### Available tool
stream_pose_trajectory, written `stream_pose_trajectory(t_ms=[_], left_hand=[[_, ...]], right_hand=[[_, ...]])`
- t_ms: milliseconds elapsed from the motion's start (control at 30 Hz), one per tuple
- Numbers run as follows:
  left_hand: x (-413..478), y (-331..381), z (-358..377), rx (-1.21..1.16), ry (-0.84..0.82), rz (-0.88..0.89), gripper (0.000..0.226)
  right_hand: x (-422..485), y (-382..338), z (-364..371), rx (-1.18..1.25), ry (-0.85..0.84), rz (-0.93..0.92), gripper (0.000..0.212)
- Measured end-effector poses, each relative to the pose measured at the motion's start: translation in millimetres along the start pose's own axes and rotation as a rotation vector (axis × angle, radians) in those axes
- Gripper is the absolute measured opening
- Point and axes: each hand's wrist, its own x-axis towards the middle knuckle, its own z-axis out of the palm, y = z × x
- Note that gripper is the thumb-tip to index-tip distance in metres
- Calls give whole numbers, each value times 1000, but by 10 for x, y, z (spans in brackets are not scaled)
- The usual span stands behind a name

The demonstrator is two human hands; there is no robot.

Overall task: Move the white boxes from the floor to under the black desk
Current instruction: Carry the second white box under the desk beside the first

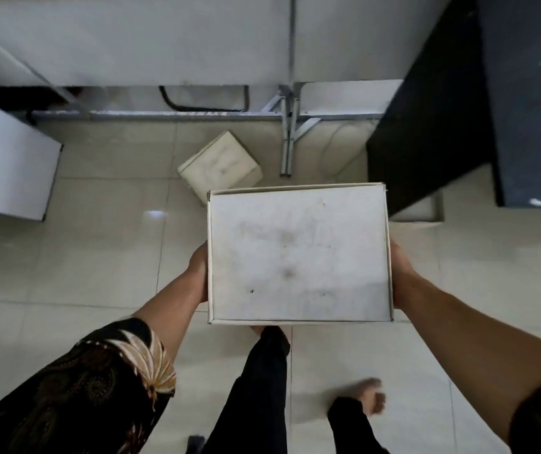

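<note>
Head view looks straight down: a white box (pixel 299 253), its flat top smudged grey, is held level above the tiled floor (pixel 66 257). Left hand (pixel 199 271) presses flat against its left side, right hand (pixel 400 276) against its right side, both gripping it between them. Farther off, a second white box (pixel 220 166) lies skewed on the floor, just beyond the held one. Black desk (pixel 442 109) stands at the far right, its dark side panel near the held box's far right corner. A bare foot (pixel 369 399) shows below.
</note>
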Motion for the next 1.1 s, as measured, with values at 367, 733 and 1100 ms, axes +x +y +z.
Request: stream_pose_trajectory(t_ms=[367, 733, 1100], left_hand=[[-1004, -1401, 1827, 329, -223, -19, 21], [-1944, -2677, 3944, 537, -477, -29, 44], [-1754, -3070, 5499, 597, -687, -103, 36]], right_hand=[[-1321, 590, -2520, 211, 116, -173, 57], [-2518, 939, -4802, 389, 211, -356, 42], [-2320, 778, -5975, 585, 307, -327, 39]])
